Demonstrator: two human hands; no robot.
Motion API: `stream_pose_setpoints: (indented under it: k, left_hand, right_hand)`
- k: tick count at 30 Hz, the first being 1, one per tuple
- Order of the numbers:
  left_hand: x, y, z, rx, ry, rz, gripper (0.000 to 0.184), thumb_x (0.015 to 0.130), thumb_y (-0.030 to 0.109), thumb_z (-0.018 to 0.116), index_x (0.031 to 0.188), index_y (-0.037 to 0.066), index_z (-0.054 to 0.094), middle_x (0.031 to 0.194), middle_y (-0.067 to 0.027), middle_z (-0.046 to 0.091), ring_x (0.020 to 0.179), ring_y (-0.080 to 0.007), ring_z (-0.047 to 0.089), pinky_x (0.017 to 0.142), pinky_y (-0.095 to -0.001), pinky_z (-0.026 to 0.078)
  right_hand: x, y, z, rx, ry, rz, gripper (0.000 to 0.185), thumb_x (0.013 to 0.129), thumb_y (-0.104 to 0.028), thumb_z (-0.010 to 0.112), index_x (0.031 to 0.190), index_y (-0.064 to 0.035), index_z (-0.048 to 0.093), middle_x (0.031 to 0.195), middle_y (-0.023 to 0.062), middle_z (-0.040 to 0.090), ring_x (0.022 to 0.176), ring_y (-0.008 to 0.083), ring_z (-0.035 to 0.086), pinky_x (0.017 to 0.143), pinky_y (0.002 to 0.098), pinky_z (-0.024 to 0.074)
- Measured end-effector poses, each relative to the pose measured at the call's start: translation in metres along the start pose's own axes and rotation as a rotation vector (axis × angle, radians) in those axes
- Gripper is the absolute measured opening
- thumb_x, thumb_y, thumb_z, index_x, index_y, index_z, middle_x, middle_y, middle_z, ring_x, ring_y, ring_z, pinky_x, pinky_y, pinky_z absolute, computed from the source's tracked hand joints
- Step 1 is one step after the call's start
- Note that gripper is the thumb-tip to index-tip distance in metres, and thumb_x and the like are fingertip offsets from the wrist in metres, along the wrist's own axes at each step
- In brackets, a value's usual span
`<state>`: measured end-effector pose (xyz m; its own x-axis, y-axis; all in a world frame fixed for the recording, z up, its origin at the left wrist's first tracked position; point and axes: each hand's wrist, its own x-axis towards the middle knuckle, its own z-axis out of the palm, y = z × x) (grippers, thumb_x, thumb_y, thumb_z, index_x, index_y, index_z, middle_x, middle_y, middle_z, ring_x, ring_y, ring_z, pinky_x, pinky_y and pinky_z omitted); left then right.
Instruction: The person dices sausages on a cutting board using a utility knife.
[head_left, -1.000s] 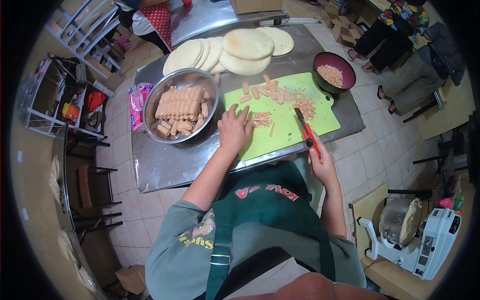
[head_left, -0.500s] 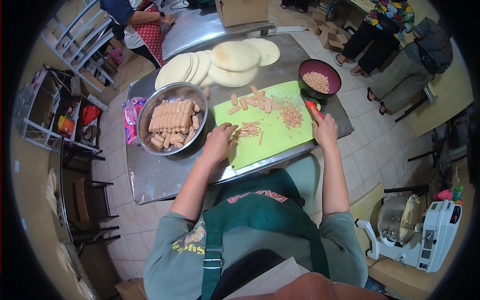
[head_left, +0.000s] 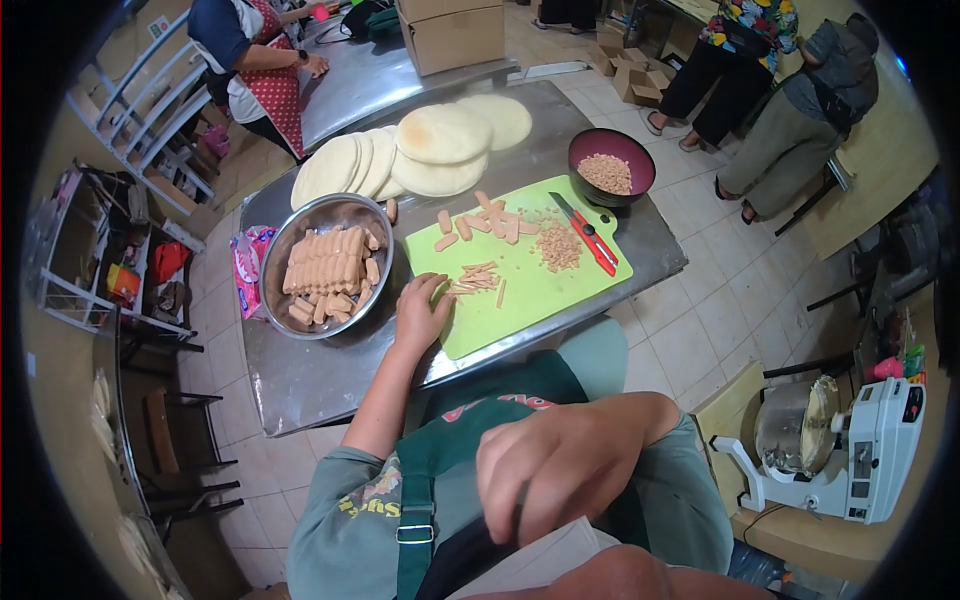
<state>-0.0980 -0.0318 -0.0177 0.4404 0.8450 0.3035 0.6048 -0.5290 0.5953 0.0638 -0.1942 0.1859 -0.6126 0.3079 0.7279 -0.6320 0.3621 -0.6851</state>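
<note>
My left hand [head_left: 424, 308] rests at the left edge of the green cutting board [head_left: 465, 335], fingers spread loosely, beside thin sausage strips [head_left: 476, 278]. My right hand [head_left: 560, 465] is raised close to my chest, fingers curled, their tips hidden; whatever they may hold cannot be made out. A red-handled utility knife [head_left: 588, 235] lies on the right side of the board. Next to it is a pile of diced sausage [head_left: 560, 246]. Sausage pieces [head_left: 490, 216] lie along the board's far side. A steel bowl [head_left: 385, 262] of whole and cut sausages [head_left: 328, 262] stands to the left.
Round flatbreads [head_left: 445, 135] overlap at the table's far side. A dark bowl [head_left: 650, 165] with diced sausage stands beyond the board. A pink packet [head_left: 248, 262] lies by the steel bowl. A stand mixer [head_left: 860, 450] is at right. Other people stand behind the table.
My right hand has let go of the red-handled knife, leaving it on the board, and has come up to my chest. My left hand stays by the board's left edge.
</note>
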Motion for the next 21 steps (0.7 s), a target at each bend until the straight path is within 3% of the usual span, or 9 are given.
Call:
stream_pose_setpoints:
  k: [4,7,14,16,18,21]
  left_hand:
    - [-0.004,-0.004,-0.001,-0.026,0.009,-0.013,0.029,0.076,0.017,0.064,0.103,0.006,0.064,0.105,-0.0121,0.061,0.098,-0.031,0.056,0.085,-0.0398,0.044]
    - [-0.006,-0.005,-0.001,-0.038,0.013,-0.01,0.028,0.076,0.016,0.064,0.103,0.006,0.064,0.104,-0.0122,0.061,0.098,-0.0313,0.056,0.085,-0.0399,0.044]
    - [-0.009,-0.004,0.003,-0.07,0.028,-0.025,0.028,0.075,0.015,0.064,0.101,0.004,0.064,0.102,-0.0138,0.061,0.095,-0.0316,0.057,0.083,-0.0387,0.045]
    - [-0.009,-0.002,0.004,-0.064,0.01,-0.018,0.028,0.075,0.014,0.064,0.101,0.003,0.063,0.101,-0.0142,0.061,0.094,-0.0312,0.058,0.081,-0.0366,0.046]
    - [-0.006,-0.001,0.004,-0.093,0.005,-0.015,0.028,0.075,0.015,0.064,0.101,0.006,0.064,0.101,-0.0133,0.062,0.096,-0.0323,0.057,0.085,-0.0408,0.044]
    - [0.001,0.004,-0.001,-0.059,-0.03,0.029,0.031,0.074,0.013,0.063,0.105,0.006,0.062,0.107,-0.0128,0.059,0.101,-0.0318,0.054,0.087,-0.0402,0.042]
  right_hand:
    - [0.005,-0.001,-0.001,-0.023,0.056,-0.053,0.015,0.09,-0.016,0.055,0.089,-0.0027,0.062,0.095,0.0094,0.062,0.084,0.0253,0.055,0.077,0.0389,0.038]
    - [0.004,0.0,-0.009,0.003,0.144,0.011,0.008,0.083,-0.006,0.059,0.087,-0.0014,0.055,0.09,0.0093,0.057,0.084,0.0261,0.053,0.076,0.0369,0.0403]
    - [0.005,0.001,-0.003,0.057,0.319,0.112,0.006,0.084,-0.003,0.058,0.087,-0.0012,0.054,0.088,0.0086,0.058,0.082,0.0223,0.053,0.076,0.0344,0.0405]
    - [0.009,-0.003,-0.002,0.073,0.306,0.072,0.006,0.084,-0.003,0.059,0.087,-0.0016,0.055,0.088,0.0088,0.058,0.082,0.0226,0.053,0.076,0.0341,0.0403]
    - [0.01,-0.006,0.003,0.097,0.301,0.035,0.007,0.083,-0.003,0.06,0.088,-0.002,0.055,0.088,0.009,0.058,0.081,0.0229,0.054,0.076,0.0338,0.04]
    - [0.007,-0.008,0.006,-0.027,0.254,0.028,0.02,0.092,-0.02,0.051,0.087,-0.005,0.062,0.088,0.0086,0.063,0.076,0.0239,0.052,0.072,0.0375,0.0382]
